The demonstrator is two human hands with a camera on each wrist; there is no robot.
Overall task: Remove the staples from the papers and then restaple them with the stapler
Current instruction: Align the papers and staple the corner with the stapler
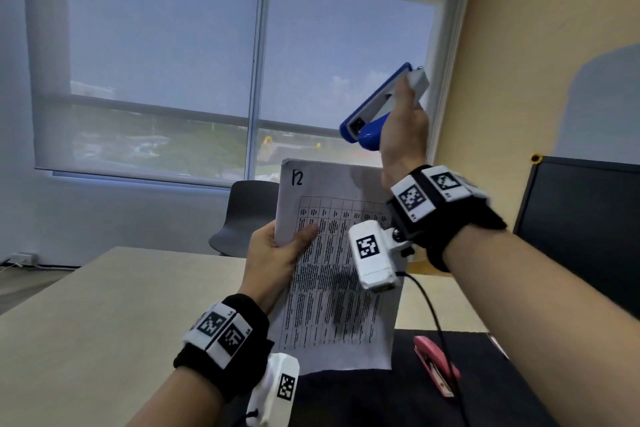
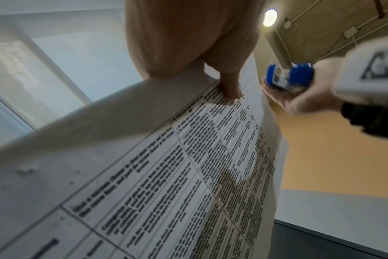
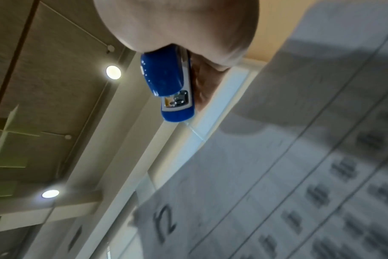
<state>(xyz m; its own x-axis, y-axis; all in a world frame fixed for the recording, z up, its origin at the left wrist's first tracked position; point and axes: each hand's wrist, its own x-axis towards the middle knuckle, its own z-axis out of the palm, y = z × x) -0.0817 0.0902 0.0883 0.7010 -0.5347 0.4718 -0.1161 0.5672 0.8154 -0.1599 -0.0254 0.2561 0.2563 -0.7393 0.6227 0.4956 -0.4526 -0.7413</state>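
My left hand (image 1: 277, 250) grips the left edge of a stack of printed papers (image 1: 339, 274), held upright above the table, thumb across the front page. The page carries a table of text and a handwritten "12" at its top left corner (image 1: 297, 177). My right hand (image 1: 403, 128) is raised above the papers' top right and grips a blue and white stapler (image 1: 377, 104), whose mouth end points down-left. In the left wrist view my thumb (image 2: 229, 84) presses on the papers (image 2: 166, 166) and the stapler (image 2: 288, 77) is off to the right. The right wrist view shows the stapler (image 3: 171, 84) beside the papers (image 3: 288, 157).
A pink stapler (image 1: 437, 366) lies on a black mat (image 1: 363, 399) on the beige table (image 1: 104, 305). A grey chair (image 1: 242, 215) stands behind the table, under the window. A dark monitor (image 1: 581, 218) is at the right. A cable runs down from my right wrist.
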